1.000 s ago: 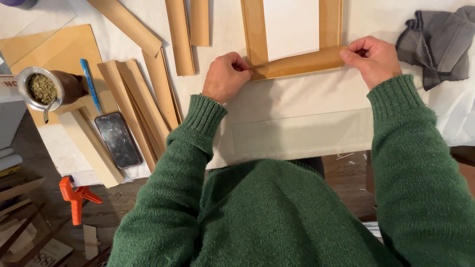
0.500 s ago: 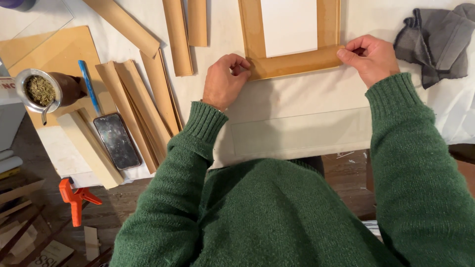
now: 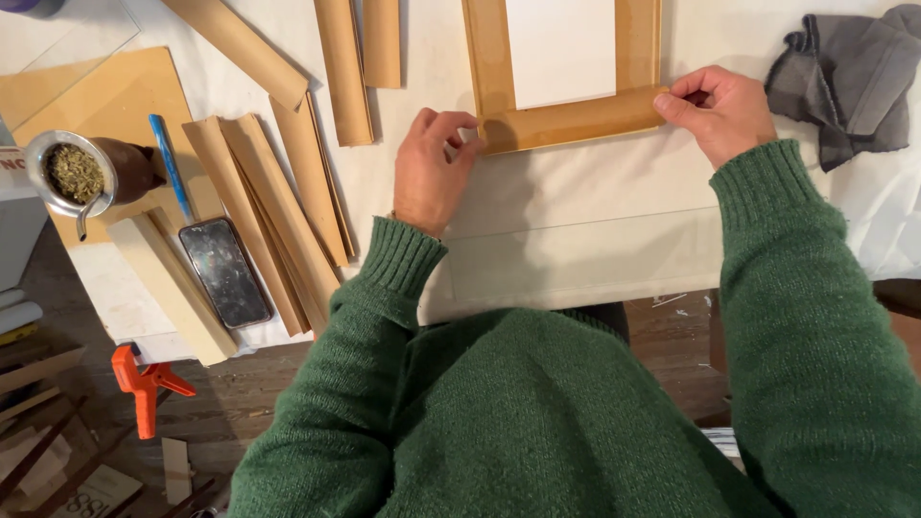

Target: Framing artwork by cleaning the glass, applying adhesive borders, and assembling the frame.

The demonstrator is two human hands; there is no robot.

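A light wooden frame [image 3: 572,117] lies on the white-covered table [image 3: 595,211], its near rail running left to right. My left hand [image 3: 434,165] presses its fingertips against the left end of that rail. At the rail's right end, my right hand [image 3: 718,110] pinches the corner with thumb and fingers. Both arms wear green knitted sleeves. The frame's far part is cut off by the top of the view.
Several loose wooden mouldings [image 3: 288,206] lie left of the frame. Further left sit a dark phone [image 3: 224,271], a blue pen [image 3: 169,163], a metal cup of green herb [image 3: 72,173] on a brown board, and a pale wood block [image 3: 171,285]. A grey cloth [image 3: 844,82] lies right. An orange clamp [image 3: 142,384] rests on the floor.
Both hands have shifted slightly along the near rail, and the rail now sits straighter against the side rails. My left fingertips moved to the rail's left end.
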